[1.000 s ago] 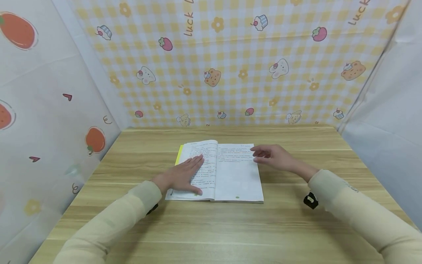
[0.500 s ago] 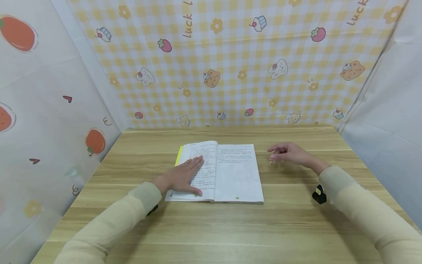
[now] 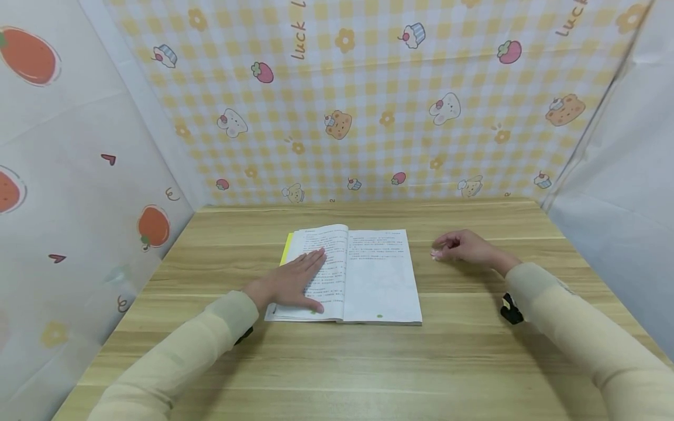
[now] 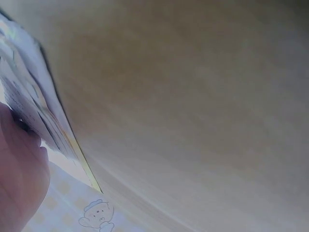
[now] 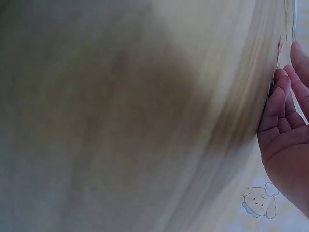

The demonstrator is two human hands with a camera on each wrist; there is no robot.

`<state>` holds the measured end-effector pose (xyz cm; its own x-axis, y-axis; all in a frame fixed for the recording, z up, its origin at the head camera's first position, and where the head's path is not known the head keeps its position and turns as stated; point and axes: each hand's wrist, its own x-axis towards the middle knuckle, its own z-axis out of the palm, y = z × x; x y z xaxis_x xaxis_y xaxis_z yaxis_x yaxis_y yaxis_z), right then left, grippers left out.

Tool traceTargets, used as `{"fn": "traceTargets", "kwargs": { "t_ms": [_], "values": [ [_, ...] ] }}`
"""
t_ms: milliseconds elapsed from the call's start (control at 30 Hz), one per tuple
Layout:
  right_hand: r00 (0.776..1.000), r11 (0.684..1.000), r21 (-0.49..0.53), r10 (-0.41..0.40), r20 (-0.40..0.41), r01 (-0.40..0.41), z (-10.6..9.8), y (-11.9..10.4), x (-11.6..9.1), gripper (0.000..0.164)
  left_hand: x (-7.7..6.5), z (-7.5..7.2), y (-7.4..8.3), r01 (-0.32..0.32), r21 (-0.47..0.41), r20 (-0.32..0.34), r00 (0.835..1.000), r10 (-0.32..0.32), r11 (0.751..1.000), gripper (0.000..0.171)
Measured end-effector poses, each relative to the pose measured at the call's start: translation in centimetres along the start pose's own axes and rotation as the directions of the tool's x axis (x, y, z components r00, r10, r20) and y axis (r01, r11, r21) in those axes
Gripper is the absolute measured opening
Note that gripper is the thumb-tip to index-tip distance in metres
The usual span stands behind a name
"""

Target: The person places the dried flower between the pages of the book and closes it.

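Observation:
A book (image 3: pixel 379 286) lies open on the table, with printed text on both pages and a yellow edge showing at its left side. My left hand (image 3: pixel 295 280) rests flat on the left page, fingers spread. In the left wrist view, part of that hand (image 4: pixel 21 169) shows beside the layered pages (image 4: pixel 36 96). To the right of the book my right hand (image 3: pixel 463 247) is low over the table, fingers loosely bent. A small pale pink thing (image 3: pixel 435 254) lies at its fingertips; its kind is unclear. The right wrist view shows a pink bit (image 5: pixel 281 44) just beyond the thumb, seemingly apart from it.
The wood-grain table (image 3: pixel 337 368) reaches back to a yellow checked cloth wall (image 3: pixel 368 158). White cloth walls with printed fruit (image 3: pixel 152 225) stand at the left, and a plain white one (image 3: pixel 621 234) at the right.
My right hand has moved right, from the book's right edge to the small pink thing, which has come into sight. The left hand has stayed on the left page.

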<state>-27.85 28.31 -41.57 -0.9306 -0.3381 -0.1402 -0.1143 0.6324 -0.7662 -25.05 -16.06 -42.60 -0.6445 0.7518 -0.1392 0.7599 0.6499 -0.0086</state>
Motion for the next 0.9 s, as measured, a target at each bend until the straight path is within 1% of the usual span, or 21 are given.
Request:
{"fn": "traceTargets", "kwargs": {
  "t_ms": [67, 167, 233, 467, 567, 900],
  "values": [
    [1.0, 1.0, -0.022, 0.005, -0.003, -0.005, 0.1, -0.09, 0.15, 0.041, -0.01, -0.05, 0.03, 0.002, 0.0, 0.003, 1.0, -0.002, 1.0, 0.115],
    [1.0, 0.999, -0.037, -0.009, 0.0, 0.009, 0.16, -0.19, 0.23, 0.04, -0.04, -0.11, 0.08, 0.003, -0.006, 0.002, 1.0, -0.003, 1.0, 0.115],
    [1.0, 0.999, -0.042, -0.007, -0.009, 0.007, 0.23, -0.1, 0.31, 0.038, -0.07, -0.13, 0.12, 0.001, -0.007, 0.001, 1.0, -0.001, 1.0, 0.115],
    [0.998, 0.995, -0.083, -0.051, -0.034, 0.048, 0.43, 0.49, 0.52, 0.033, -0.1, -0.04, 0.12, -0.002, 0.003, -0.012, 1.0, 0.002, 1.0, 0.115],
    [0.997, 0.995, -0.084, -0.058, -0.04, 0.055, 0.56, 0.5, 0.51, 0.032, -0.07, 0.05, 0.09, 0.005, 0.002, -0.016, 1.0, -0.005, 1.0, 0.115],
    [0.997, 0.997, -0.073, -0.044, -0.058, 0.04, 0.82, 0.28, 0.19, 0.021, -0.17, 0.0, 0.16, 0.015, -0.005, -0.004, 1.0, -0.015, 1.0, 0.116]
  ]
}}
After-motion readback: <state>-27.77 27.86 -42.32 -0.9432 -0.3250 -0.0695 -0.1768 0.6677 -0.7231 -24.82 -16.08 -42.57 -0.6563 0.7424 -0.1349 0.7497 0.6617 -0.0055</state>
